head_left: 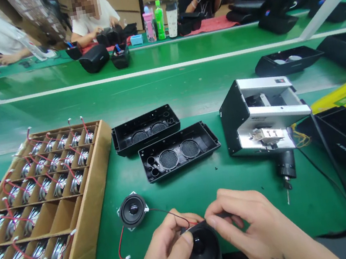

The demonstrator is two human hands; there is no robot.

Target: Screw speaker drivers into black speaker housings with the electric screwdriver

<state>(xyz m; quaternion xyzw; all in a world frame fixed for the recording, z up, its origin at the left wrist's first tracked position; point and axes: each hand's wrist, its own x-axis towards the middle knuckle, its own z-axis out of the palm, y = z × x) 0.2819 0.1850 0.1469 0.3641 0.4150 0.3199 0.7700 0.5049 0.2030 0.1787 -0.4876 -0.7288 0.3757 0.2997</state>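
At the front edge of the bench, my left hand (169, 245) is closed around a round black speaker driver (202, 250), thumb on its rim. A thin red and black wire runs from behind it. My right hand (241, 222) pinches at the driver's upper right edge; a dark strip shows under its fingers, too hidden to name. To the left, a second speaker driver (133, 210) lies face up, with a red lead ending in a white plug. Beyond my hands rest two open black speaker housings, a nearer one (182, 163) and a farther one (148, 142), with round grilles inside.
On the left stands a cardboard divider box (96, 173) holding several wired drivers. A silver and black machine (267, 109) stands at right, an electric screwdriver (286, 168) beside it. More black housings (289, 61) lie beyond. Several co-workers sit across the green bench (185, 85).
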